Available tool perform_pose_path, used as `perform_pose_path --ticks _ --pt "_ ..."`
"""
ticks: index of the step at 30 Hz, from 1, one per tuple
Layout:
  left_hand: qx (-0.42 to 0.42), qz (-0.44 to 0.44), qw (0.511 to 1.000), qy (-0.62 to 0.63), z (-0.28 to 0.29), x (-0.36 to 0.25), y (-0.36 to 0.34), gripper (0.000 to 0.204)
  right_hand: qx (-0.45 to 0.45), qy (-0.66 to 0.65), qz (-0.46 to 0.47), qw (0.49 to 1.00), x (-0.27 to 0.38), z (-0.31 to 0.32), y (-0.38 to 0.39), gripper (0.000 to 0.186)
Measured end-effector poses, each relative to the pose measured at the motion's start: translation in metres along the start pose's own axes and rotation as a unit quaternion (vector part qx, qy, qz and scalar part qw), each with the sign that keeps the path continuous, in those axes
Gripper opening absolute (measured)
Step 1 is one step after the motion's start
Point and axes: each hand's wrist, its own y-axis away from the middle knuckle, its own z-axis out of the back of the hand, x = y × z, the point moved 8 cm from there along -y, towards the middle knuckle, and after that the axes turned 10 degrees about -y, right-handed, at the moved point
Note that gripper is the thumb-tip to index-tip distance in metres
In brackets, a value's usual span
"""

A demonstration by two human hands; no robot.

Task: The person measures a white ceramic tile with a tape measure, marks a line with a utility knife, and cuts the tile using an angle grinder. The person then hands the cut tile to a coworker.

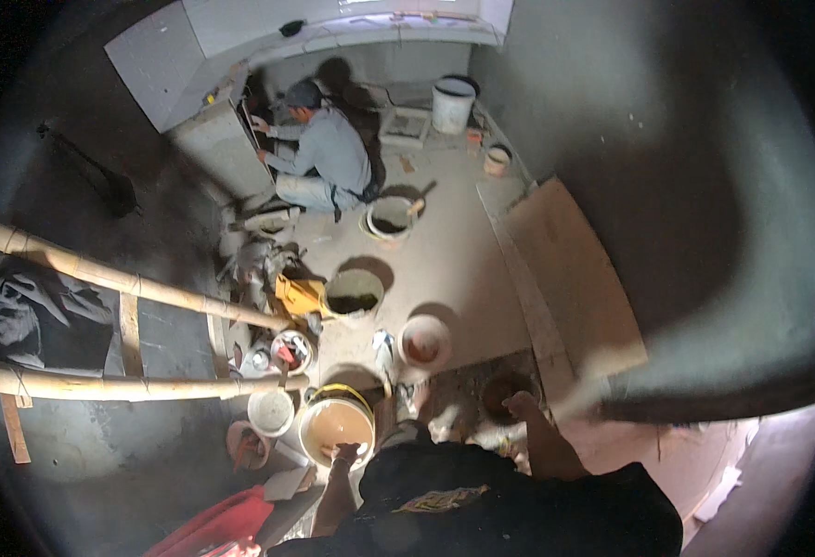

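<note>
My left hand (344, 452) is closed at the near side of a white bucket (311, 425) that holds light-brown liquid (338, 429). What its fingers grip is too small to make out. A yellow band (341, 389) shows along the far edge of this bucket. Farther right, my right hand (521, 405) reaches to a dark round container (498, 394) standing on a brown patch of floor. Its fingers are too small and dim to read. Between my hands, near my feet, stands a pale bucket (425, 320) with something reddish inside.
A person (329, 153) in grey crouches at the far left against a low wall. Several buckets, including a mortar bucket (354, 283), stand ahead. A bamboo ladder (129, 278) juts in from the left. Flat brown board (575, 288) lies along the right wall.
</note>
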Motion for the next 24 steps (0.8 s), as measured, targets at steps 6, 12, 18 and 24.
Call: perform_pose_path --ticks 6,12,18,24 --pt "-0.028 -0.011 0.999 -0.021 0.078 -0.002 -0.093 0.031 -0.123 0.131 0.365 0.914 0.195 0.068 -0.007 0.040" --pt "-0.127 -0.057 0.989 0.045 0.185 -0.006 -0.183 0.049 -0.158 -0.057 0.297 0.940 0.234 0.126 -0.008 0.040" --pt "-0.090 -0.126 0.986 0.064 0.233 -0.015 -0.246 0.048 -0.076 0.067 0.178 0.979 0.027 0.132 -0.109 0.036" --pt "0.122 0.101 0.976 0.146 0.222 0.011 -0.311 0.041 -0.014 -0.373 -0.141 0.917 -0.057 0.153 -0.055 0.031"
